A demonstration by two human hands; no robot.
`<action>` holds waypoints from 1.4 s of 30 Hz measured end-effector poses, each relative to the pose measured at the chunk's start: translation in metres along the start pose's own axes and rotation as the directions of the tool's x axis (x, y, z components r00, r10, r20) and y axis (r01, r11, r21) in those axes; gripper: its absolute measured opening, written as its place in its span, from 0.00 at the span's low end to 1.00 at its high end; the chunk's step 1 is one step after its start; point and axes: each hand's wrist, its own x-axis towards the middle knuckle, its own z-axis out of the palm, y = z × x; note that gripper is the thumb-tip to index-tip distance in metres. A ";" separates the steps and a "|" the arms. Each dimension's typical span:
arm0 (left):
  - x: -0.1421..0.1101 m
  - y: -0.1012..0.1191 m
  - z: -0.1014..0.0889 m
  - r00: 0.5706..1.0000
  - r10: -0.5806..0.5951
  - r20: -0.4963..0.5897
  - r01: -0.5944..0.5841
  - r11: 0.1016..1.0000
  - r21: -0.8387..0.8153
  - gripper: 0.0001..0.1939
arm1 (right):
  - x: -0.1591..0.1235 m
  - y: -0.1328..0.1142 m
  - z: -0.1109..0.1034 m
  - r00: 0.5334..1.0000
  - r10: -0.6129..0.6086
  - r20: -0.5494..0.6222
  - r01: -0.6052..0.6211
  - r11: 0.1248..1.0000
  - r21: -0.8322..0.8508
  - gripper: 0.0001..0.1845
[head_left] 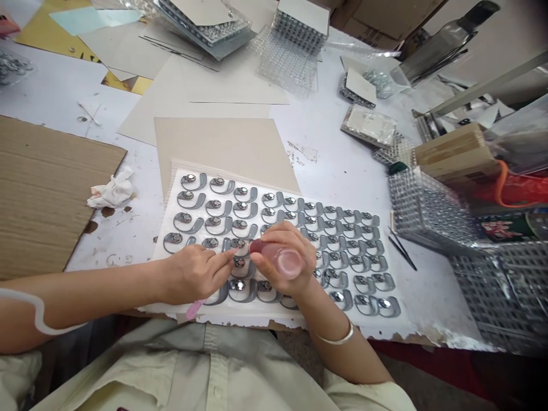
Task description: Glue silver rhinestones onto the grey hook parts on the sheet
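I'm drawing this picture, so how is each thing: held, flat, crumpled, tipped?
Left hand: fingers pinched together
Pink tool: in left hand
Right hand: wrapped around bottle
Bottle: held, tipped
Grey pieces: laid out in rows
Tissue: crumpled
Brown cardboard: lying flat
Tweezers: lying on the table

Cardboard point(47, 188) cut off left, metal pieces point(175, 238) partly hidden

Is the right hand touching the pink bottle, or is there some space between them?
Touching. The head view shows the right hand's fingers wrapped around the pink bottle.
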 end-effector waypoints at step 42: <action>-0.006 -0.022 0.007 0.956 -0.293 -0.004 0.255 0.838 -0.482 0.05 | -0.006 0.007 0.003 0.981 0.147 -0.123 -0.130 0.982 0.137 0.05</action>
